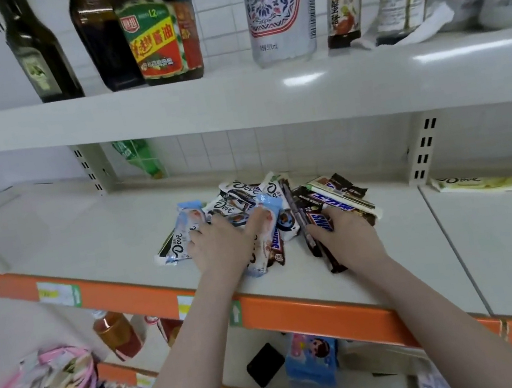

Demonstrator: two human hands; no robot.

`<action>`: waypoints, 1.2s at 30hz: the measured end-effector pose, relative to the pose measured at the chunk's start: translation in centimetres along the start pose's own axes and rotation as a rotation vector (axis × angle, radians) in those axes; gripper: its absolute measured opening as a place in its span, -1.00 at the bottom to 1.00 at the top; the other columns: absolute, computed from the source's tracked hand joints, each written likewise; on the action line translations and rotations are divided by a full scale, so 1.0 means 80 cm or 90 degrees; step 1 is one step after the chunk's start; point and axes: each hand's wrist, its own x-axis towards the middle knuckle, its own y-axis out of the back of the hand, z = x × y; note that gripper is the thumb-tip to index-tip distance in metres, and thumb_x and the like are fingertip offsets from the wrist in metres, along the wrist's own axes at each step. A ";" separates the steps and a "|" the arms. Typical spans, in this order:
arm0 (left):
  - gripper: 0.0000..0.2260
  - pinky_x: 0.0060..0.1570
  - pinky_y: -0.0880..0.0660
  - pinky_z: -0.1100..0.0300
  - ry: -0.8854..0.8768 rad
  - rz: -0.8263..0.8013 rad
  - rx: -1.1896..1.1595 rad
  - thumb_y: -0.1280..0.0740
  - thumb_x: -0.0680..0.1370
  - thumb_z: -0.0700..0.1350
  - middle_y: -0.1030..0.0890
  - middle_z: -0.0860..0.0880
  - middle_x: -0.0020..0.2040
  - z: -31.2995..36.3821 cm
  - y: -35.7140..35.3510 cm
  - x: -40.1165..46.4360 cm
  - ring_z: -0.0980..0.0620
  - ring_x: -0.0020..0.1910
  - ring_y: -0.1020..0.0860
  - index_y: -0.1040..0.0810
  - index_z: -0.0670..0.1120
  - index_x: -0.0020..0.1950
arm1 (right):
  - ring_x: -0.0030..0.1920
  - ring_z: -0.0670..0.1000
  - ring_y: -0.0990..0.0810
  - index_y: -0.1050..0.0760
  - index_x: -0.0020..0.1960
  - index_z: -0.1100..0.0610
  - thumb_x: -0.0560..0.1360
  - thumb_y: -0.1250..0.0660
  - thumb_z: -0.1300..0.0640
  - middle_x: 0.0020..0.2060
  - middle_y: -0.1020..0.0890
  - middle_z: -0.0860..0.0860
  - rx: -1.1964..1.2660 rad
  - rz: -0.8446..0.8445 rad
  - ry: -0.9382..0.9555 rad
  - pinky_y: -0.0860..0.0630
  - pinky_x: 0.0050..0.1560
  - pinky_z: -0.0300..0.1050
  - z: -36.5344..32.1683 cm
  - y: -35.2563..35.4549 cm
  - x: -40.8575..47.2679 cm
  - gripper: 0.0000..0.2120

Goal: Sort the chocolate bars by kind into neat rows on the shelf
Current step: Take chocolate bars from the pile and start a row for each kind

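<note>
Chocolate bars (252, 209) lie in one mixed heap on the middle shelf (87, 240), right under both hands, so the sorting has hardly begun. Just left of the left hand (219, 245) a pale blue Dove bar (181, 236) lies at the heap's edge, and its near end seems to touch that hand's outer fingers. The left hand lies palm down with its fingers spread and fairly straight, resting on the wrappers; the index finger lies along a second pale blue bar (268, 225). It presses rather than pinches.

Between the hands a brown Snickers bar (276, 244) pokes out toward the shelf's orange front edge (299, 307). The right hand (346, 234) sits on the dark Snickers bars (333, 205), fingers reaching forward over them and its thumb beside a long dark wrapper (310, 239). Whether those fingers curl round a bar or only press on it I cannot tell.

To do this step well, I would draw the blue bars off leftward with the flat left hand, sliding them out one kind at a time, and gather the dark ones rightward, keeping wrappers flat and parallel to the front edge. Far right of the right hand, a pale green Dove bar (481, 183) lies apart on the next shelf section and needs its own row.
</note>
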 end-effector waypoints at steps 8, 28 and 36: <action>-0.42 0.34 -0.18 -0.02 0.068 -0.086 -0.131 -0.20 0.50 0.19 -0.52 -0.24 0.17 0.021 -0.010 0.057 -0.22 0.30 -0.37 -0.34 -0.28 0.26 | 0.06 0.03 -0.54 -0.33 0.35 0.18 0.41 -0.39 -0.04 0.19 -0.55 0.07 0.168 -0.037 -0.056 -0.44 0.04 -0.10 -0.002 0.009 0.011 -0.40; -0.66 -0.21 -0.40 0.17 0.075 -0.127 -0.250 -0.30 0.50 0.00 -0.49 -0.06 -0.25 0.009 0.011 0.067 -0.01 -0.23 -0.47 -0.43 -0.26 0.08 | 0.20 0.06 -0.50 -0.37 0.34 0.09 0.39 -0.41 0.11 0.24 -0.53 0.06 0.174 -0.002 -0.004 -0.48 0.16 -0.01 -0.007 0.001 0.013 -0.46; -0.67 -0.03 -0.52 0.10 0.086 -0.260 -0.328 -0.44 0.42 -0.02 -0.47 -0.07 -0.24 0.002 0.023 0.071 -0.06 -0.10 -0.50 -0.33 -0.15 -0.27 | -0.19 0.01 -0.50 -0.51 0.15 0.15 0.43 -0.33 0.13 -0.13 -0.60 0.08 0.159 0.021 -0.011 -0.35 -0.29 -0.20 -0.009 -0.002 0.006 -0.70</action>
